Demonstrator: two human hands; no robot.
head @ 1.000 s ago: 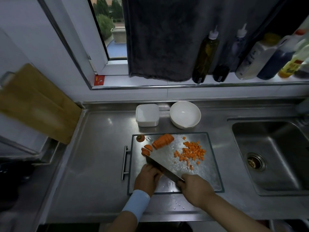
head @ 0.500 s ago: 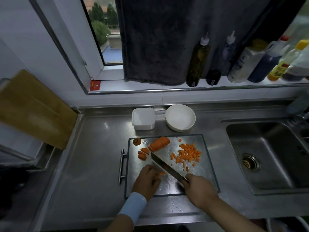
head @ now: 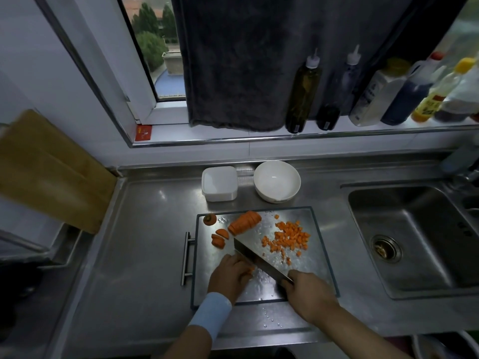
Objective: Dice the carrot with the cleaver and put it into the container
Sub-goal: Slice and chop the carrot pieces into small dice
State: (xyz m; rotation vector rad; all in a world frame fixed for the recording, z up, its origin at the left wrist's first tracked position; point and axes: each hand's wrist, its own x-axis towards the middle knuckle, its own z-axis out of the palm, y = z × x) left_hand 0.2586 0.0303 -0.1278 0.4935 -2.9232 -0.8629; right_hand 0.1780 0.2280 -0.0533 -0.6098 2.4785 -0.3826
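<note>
On the stainless bench (head: pixel 145 242) I saw the steel cutting board (head: pixel 316 261): right hand (head: pixel 309 291) fingers wrapped round the cleaver (head: pixel 259 260) handle, left hand (head: pixel 229 277) fingers curled on a carrot piece (head: pixel 251 270). Carrot dice (head: pixel 287 237) lay right of the blade; the white container (head: pixel 219 183) stood behind, sink (head: pixel 427 229) rightward.

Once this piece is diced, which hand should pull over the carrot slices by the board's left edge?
Probably the left hand: holding a carrot piece, it is nearest the carrot slices; the right hand grips the cleaver.
</note>
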